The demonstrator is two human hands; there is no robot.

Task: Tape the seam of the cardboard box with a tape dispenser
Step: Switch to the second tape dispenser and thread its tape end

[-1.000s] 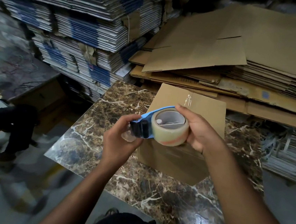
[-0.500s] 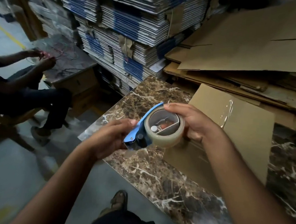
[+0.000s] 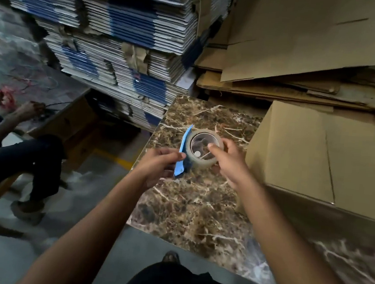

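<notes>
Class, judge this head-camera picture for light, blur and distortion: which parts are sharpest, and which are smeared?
Head view: dim, uneven light; the tape dispenser and both hands are fairly sharp; the floor at left and the marble table's near right edge are motion-smeared; wide-angle bending tilts the cardboard stacks.

From the head view I see both hands over the marbled worktop [image 3: 188, 211]. My left hand [image 3: 158, 164] pinches the blue tape dispenser [image 3: 183, 155] at its lower end, while my right hand [image 3: 228, 160] grips the clear tape roll [image 3: 202, 164] on it, a finger across the roll's open core. The cardboard box [image 3: 314, 159] stands on the worktop just right of my right hand, its seam running down the top. Stacks of flattened cartons [image 3: 123, 42] rise behind, and another person [image 3: 19, 147] sits at left.
</notes>
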